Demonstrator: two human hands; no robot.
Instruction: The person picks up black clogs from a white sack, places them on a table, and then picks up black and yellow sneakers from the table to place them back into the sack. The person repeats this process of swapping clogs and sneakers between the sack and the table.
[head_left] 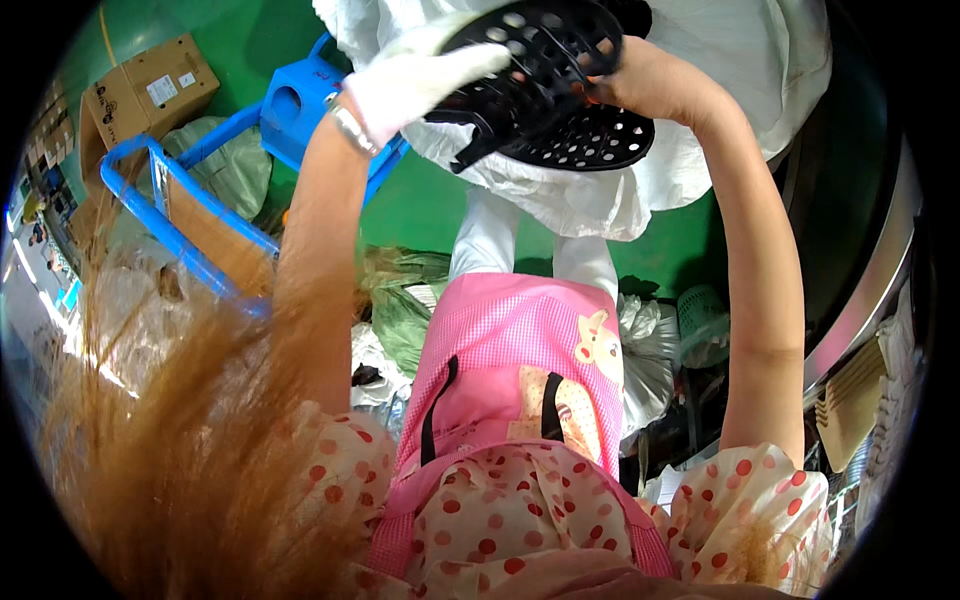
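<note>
Using the white sack (770, 70) as landmark. Holding black perforated plastic parts (555, 90) above the near left side of the sack, overlapping it in view. At least two by the look of it, one tilted over another; cannot tell loose from joined, owing to blur and overlap.

Left hand (420, 85), gloved in white, at the left end of the parts, by the sack's left edge. Gripping with fingers (485, 62) apparently parted only by the plastic: one digit straight across the near face, the rest partly hidden along the upper left edge. Right hand (640, 80), bare, directly over the sack, at the right edge of the parts. Closed round that edge with bent fingers; cannot see the tips well.

Progress, judged from this view alone: midway through handling. Already raised and gripped in both hands; not yet let go of, not yet set down. Cannot tell any count of parts done or left; cannot see inside the sack well enough to judge its contents.

Around the sack: to its left, a blue box (290, 115), then a blue tubular frame (190, 215) and, farther left, a brown cardboard carton (150, 90). On the body side of the sack, a pink checked apron (520, 310); also on that side, toward the right, a pale green basket (700, 305).
</note>
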